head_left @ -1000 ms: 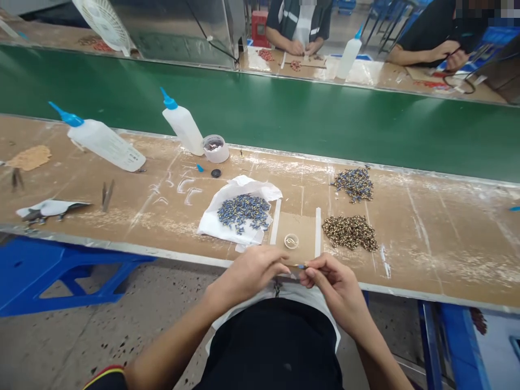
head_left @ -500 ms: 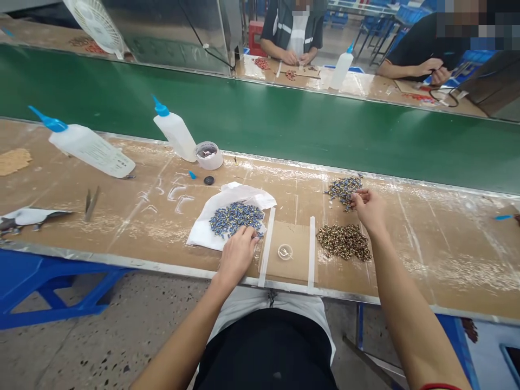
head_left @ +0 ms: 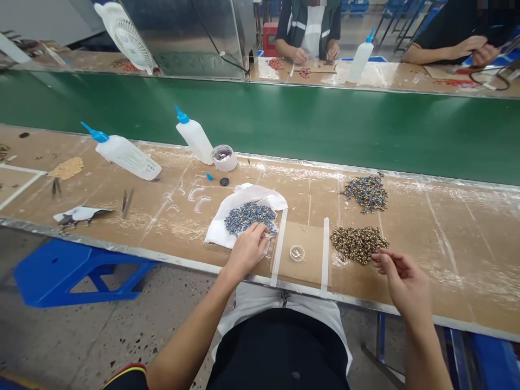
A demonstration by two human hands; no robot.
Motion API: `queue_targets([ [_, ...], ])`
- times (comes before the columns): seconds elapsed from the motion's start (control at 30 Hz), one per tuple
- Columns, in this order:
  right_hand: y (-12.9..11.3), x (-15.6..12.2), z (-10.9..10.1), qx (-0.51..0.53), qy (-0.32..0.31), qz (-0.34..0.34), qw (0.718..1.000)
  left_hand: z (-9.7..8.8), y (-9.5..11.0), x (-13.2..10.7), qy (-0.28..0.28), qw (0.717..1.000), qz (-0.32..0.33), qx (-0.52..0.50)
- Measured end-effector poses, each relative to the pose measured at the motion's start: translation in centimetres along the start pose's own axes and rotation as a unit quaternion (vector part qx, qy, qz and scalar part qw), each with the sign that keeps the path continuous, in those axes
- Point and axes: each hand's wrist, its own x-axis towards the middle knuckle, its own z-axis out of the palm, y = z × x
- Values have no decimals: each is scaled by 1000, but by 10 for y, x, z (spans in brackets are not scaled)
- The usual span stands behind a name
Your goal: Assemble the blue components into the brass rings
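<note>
My left hand (head_left: 248,250) rests at the near right edge of a pile of small blue-and-yellow pieces (head_left: 246,214), which lies on a crumpled white sheet (head_left: 219,230). Its fingers are drawn together, and what they hold is too small to make out. At the right side of a heap of small brass-coloured pieces (head_left: 353,244) is my right hand (head_left: 404,279), thumb and fingertips closed; anything between them is hidden. Behind that heap lies a mixed blue-and-brass pile (head_left: 366,192). Between my hands a small clear round dish (head_left: 297,253) sits on a cardboard pad (head_left: 303,233) between white strips.
Two white bottles with blue nozzles, one leaning (head_left: 129,157) and one steeper (head_left: 195,141), stand left beside a round tub (head_left: 225,158). Tweezers (head_left: 127,203) lie farther left. A green belt (head_left: 284,119) runs behind the table; two people work across it.
My right hand has moved from the mixed blue-and-brass pile toward me, to the brass heap. My left hand stays at the blue pile. The view has shifted left.
</note>
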Motion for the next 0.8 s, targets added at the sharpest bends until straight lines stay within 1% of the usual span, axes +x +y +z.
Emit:
queue_targets([
  [0.1,19,-23,6,-21,15,-4,1000,-1,3,4,-1,1000,2,8],
  [0.2,28,-34,13,-52,21,-17,998,0,11,11,-4,1000,1,30],
  [0.3,23,-37,21,-90,16,-37,995,2,20,18,-16,998,2,56],
  [0.37,15,-36,27,-117,-2,-58,991,2,23,21,-23,997,7,71],
  [0.47,6,-35,37,-148,-38,-94,984,2,22,22,-27,996,14,86],
  [0.53,2,-34,44,-163,-50,-113,979,1,20,22,-26,995,16,91],
  [0.63,-1,-33,52,-185,-52,-131,973,-1,16,21,-23,995,16,92],
  [0.8,0,-34,58,-207,-47,-157,965,1,15,16,-42,996,27,78],
])
